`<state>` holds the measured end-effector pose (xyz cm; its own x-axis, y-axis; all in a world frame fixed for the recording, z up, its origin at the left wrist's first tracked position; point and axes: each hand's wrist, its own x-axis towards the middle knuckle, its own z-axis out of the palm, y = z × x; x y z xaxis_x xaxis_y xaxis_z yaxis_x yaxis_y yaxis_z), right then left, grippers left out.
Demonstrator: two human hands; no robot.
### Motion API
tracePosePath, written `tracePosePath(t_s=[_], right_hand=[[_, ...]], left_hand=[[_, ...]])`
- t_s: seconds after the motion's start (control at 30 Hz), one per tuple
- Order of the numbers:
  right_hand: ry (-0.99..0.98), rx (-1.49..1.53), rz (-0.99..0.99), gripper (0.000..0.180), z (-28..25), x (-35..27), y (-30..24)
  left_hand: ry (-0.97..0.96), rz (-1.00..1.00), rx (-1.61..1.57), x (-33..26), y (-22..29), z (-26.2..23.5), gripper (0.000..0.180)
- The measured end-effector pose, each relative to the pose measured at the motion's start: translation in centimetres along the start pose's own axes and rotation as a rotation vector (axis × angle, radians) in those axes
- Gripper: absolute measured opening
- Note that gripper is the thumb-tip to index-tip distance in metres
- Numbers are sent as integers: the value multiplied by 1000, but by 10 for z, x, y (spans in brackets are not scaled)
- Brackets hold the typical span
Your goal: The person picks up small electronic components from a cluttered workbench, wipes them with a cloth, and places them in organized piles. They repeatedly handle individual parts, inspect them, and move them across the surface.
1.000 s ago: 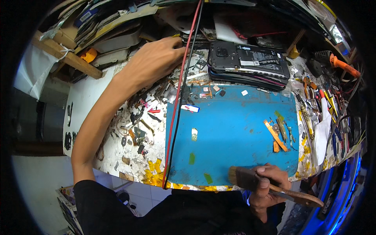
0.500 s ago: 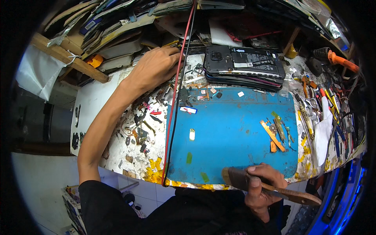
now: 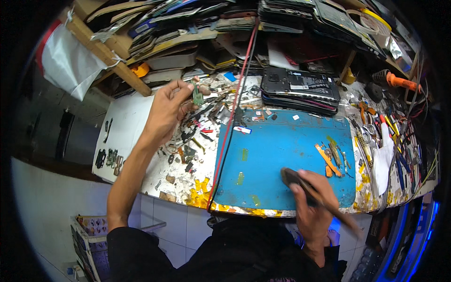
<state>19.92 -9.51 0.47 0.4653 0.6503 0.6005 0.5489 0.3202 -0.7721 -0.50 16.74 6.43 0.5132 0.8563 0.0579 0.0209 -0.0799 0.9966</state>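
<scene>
My left hand (image 3: 169, 108) is raised over the cluttered left part of the bench, pinching a small green circuit board (image 3: 198, 96) between thumb and fingers. My right hand (image 3: 314, 202) is closed round the wooden handle of a brush (image 3: 307, 190), over the near right part of a blue work mat (image 3: 277, 150). The brush head points away from me and to the left, and its handle end is blurred. Loose phone parts (image 3: 188, 150) lie beneath and beside my left hand. Several orange and dark flex strips (image 3: 331, 160) rest on the mat's right side.
A stack of opened phones (image 3: 300, 91) stands at the mat's far edge. Red and black cables (image 3: 235, 105) hang across the mat's left side. Tweezers and other tools (image 3: 371, 136) crowd the right. Piled phone parts (image 3: 174, 47) fill the shelf behind. An orange-handled tool (image 3: 401, 82) is far right.
My left hand has drawn back from the far clutter and now shows the green circuit board. My right hand has turned the brush more away from me. The view has shifted slightly.
</scene>
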Motion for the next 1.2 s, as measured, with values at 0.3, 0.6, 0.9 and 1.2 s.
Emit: tracePosePath(t_s=[0.3,0.6,0.9,1.2], right_hand=[[-87,360,54,30,15,6,-31],[53,323,0,27,22,8,-38],[-54,286,-219,31,18,6,-33],[-50,89,-27,31,17,-6,-32]], left_hand=[[-212,-54,-506,-113,-12,44,33],[-129,50,-488,-138,-30,89,23],[-17,217,-532,-142,-37,100,9],[49,298,-518,-159,-41,112,9]])
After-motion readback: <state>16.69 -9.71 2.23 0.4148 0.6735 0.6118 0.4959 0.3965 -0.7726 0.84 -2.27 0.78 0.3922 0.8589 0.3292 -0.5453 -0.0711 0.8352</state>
